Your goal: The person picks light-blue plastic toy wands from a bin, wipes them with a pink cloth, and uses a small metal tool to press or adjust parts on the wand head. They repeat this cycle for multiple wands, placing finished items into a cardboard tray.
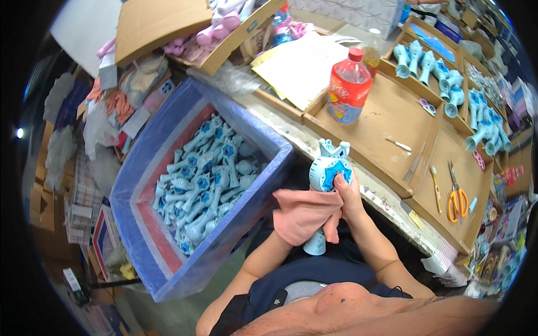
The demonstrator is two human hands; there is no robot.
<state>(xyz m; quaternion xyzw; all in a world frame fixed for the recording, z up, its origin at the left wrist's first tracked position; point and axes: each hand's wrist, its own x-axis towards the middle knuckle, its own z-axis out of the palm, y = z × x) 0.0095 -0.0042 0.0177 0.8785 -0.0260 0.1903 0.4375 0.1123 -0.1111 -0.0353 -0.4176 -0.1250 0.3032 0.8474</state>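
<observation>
A light blue toy wand (329,168) with a crown top and a blue star on its round head stands upright in front of me. My right hand (348,193) grips it just below the head, fingers on the star. A pink cloth (305,215) is wrapped around the wand's handle, and my left hand (286,224) lies under that cloth, mostly hidden. The wand's base (315,245) sticks out below the cloth.
A blue-lined bin (269,179) at my left holds several identical wands (204,179). On the cardboard-tray bench (392,117) stand a red bottle (348,87), orange scissors (458,199), a yellow-handled tool (436,187), and more wands (443,75) at the far right. Papers (300,64) lie behind.
</observation>
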